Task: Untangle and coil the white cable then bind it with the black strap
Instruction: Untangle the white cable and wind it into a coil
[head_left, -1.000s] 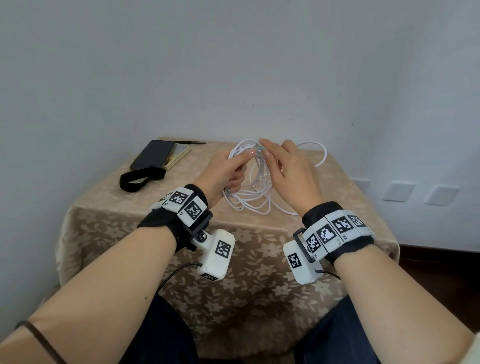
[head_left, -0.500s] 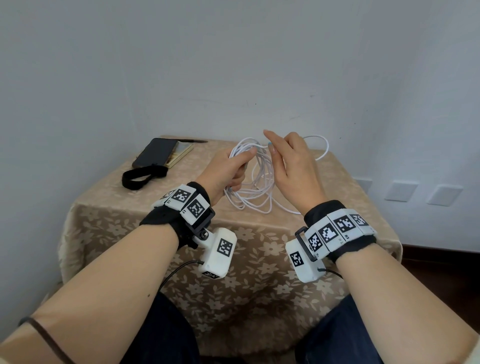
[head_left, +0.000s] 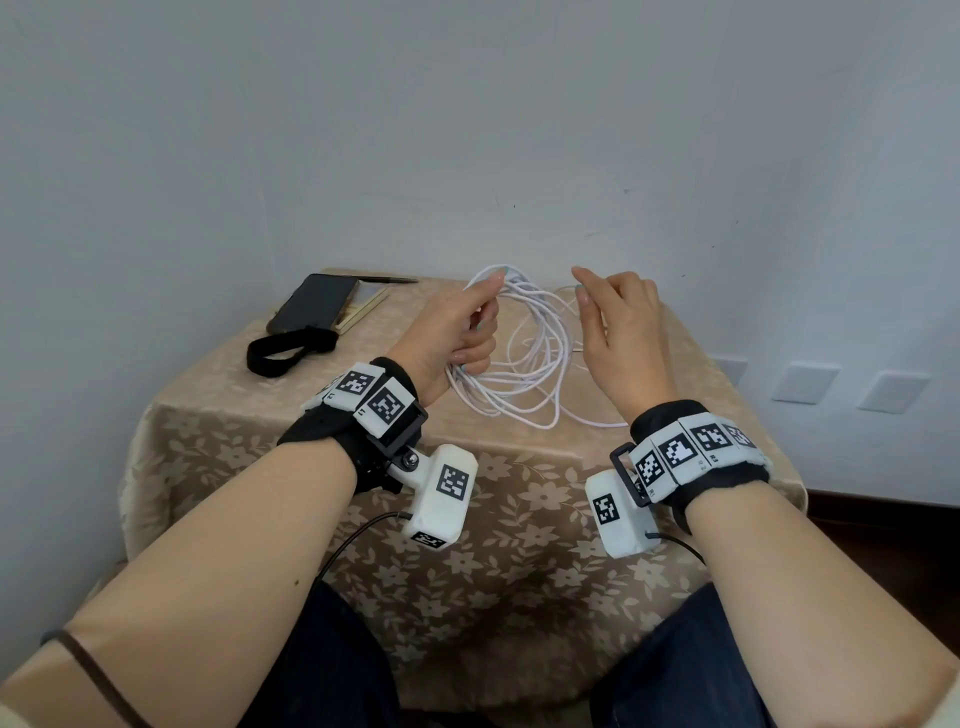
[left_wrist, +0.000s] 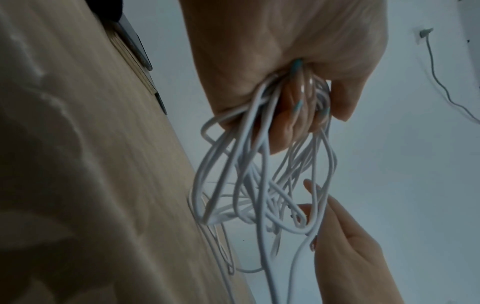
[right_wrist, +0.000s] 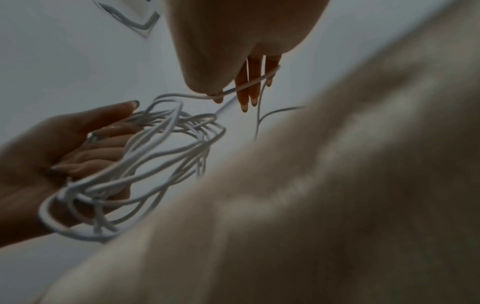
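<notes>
The left hand holds the loose bundle of thin white cable above the small table draped in a beige floral cloth; in the left wrist view its fingers are curled round a gathered sheaf of loops, which hang down from the fist and trail onto the cloth. The right hand stands just to the right of the bundle, and the right wrist view shows a single strand passing across its fingers, which are nearly straight, while the thumb seems to press the strand lightly; how firmly it is held I cannot tell. That strand runs leftward from the right fingers into the top of the bundle, so the free length lies between the two hands, with its long axis roughly across the body. Laying the next loop probably means carrying this strand left to the holding hand, which is the nearer to the coil. The black fabric strap lies curled on the cloth well to the left, beside a dark flat phone, untouched.
</notes>
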